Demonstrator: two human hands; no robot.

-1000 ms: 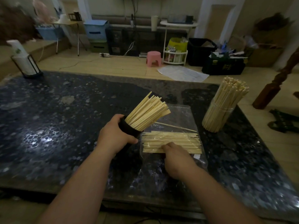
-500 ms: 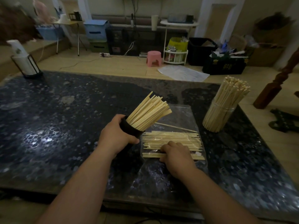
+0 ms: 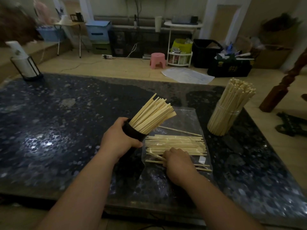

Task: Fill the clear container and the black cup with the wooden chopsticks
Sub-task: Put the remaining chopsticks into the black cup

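Wooden chopsticks (image 3: 176, 143) lie in a loose, flat pile on a clear plastic bag (image 3: 184, 117) towards the near edge of the dark speckled bench (image 3: 58, 130). At the pile's near side the right hand (image 3: 178, 161) curls its fingers (image 3: 167, 153) down and pinches a few sticks. Just to its left, the left hand (image 3: 119, 140) wraps its fingers round the black cup (image 3: 134, 132), which tilts right over the bag and is packed with sticks. Farther off, by the right edge, the clear container (image 3: 222, 122) stands full of sticks. A paper-towel holder (image 3: 25, 65) stands at the far left corner.
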